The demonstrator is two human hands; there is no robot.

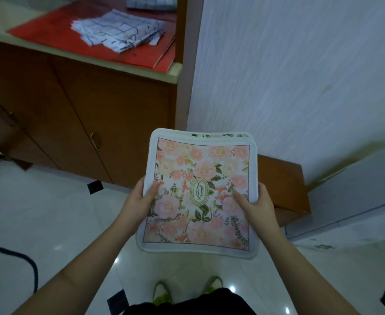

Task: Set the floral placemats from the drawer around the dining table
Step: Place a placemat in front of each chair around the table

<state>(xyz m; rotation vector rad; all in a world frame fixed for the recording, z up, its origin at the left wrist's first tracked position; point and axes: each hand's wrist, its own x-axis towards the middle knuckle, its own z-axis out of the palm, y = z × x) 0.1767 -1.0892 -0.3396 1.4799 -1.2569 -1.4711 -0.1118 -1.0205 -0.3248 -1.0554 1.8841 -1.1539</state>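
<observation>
Pink flowers cover the top mat in our stack of floral placemats (pixel 200 194), and we hold the stack flat in the air, above the shiny white floor (pixel 39 212) and our green shoes (pixel 162 292). We think we are at the carrying step: the mats are out, and none is set down yet. Next we need to walk to the dining table, which we cannot see, keep the stack level, and lay one mat at each place. Our left hand (pixel 141 198) pinches the left edge, thumb on top and fingers hidden under. Our right hand (pixel 255 203) pinches the right edge the same way. A wooden cabinet (pixel 73 114) stands near, with checked cloths (pixel 118 30) on its red top (pixel 39 30)
</observation>
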